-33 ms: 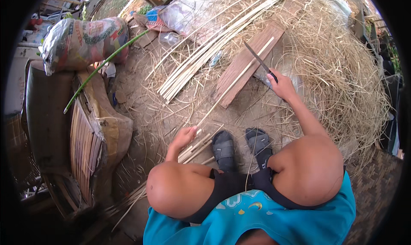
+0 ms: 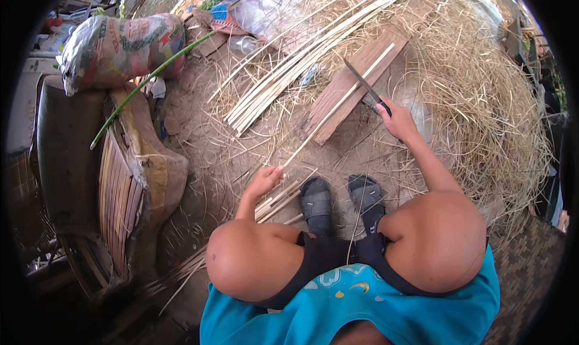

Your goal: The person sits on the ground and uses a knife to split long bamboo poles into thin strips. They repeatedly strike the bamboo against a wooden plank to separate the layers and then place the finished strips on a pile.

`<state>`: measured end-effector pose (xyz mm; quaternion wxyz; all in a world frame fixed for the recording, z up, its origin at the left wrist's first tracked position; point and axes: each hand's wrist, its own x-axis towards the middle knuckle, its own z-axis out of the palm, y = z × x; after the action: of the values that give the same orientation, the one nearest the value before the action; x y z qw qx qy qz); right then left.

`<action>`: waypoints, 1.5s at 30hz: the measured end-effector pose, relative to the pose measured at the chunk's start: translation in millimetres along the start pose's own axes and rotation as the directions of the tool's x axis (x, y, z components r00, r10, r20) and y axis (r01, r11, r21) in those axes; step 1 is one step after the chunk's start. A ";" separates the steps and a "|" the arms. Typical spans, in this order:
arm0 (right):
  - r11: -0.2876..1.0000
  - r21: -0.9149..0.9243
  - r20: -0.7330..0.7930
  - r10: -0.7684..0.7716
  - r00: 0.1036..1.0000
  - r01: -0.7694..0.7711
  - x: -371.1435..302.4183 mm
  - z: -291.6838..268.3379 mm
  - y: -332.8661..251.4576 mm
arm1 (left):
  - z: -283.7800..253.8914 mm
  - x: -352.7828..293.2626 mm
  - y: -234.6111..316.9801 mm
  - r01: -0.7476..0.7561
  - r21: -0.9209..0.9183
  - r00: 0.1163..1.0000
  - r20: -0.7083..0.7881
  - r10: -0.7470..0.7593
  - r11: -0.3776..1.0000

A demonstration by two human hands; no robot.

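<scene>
A long, thin, pale strip, likely bamboo, lies slantwise over a brown wooden board. My left hand pinches its near end, beside my left knee. In my right hand is a knife, its dark handle wrapped by my fingers. The blade crosses over the strip above the board and points to the far left. Whether the edge touches the strip, I cannot tell.
Pale strips lie bundled left of the board. Shavings heap up on the right. A stuffed sack, a green stalk and a worn slatted seat stand left. More strips lie near my sandals.
My left hand has shifted slightly forward with the strip's near end. The whole view has moved a little; my right hand keeps its hold on the knife.
</scene>
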<state>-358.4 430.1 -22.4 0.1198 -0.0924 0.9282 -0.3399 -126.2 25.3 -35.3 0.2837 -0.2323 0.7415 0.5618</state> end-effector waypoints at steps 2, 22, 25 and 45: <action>0.997 -0.032 -0.018 -0.071 0.997 0.070 -7.4 24.8 1.6 | 3.3 12.9 4.8 0.026 -0.157 0.999 0.037 -0.020 0.987; 0.983 -0.183 -0.030 0.015 0.999 -0.020 14.4 14.9 15.2 | -142.2 -201.0 -160.8 0.664 0.471 0.446 -0.873 0.198 0.581; 0.973 -0.231 -0.068 -0.029 0.997 0.013 13.4 15.9 23.1 | -67.2 -81.9 -90.1 0.112 0.684 0.703 -0.568 0.429 0.721; 0.902 -0.328 0.114 -0.258 0.959 0.281 8.6 -12.5 17.5 | 37.8 -1.5 43.5 -0.059 0.823 0.880 -0.224 0.418 0.565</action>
<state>-371.7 448.7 -25.9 0.0852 -0.2506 0.9466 -0.1840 -148.0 73.1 -11.6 0.1205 -0.0844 0.9783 0.1462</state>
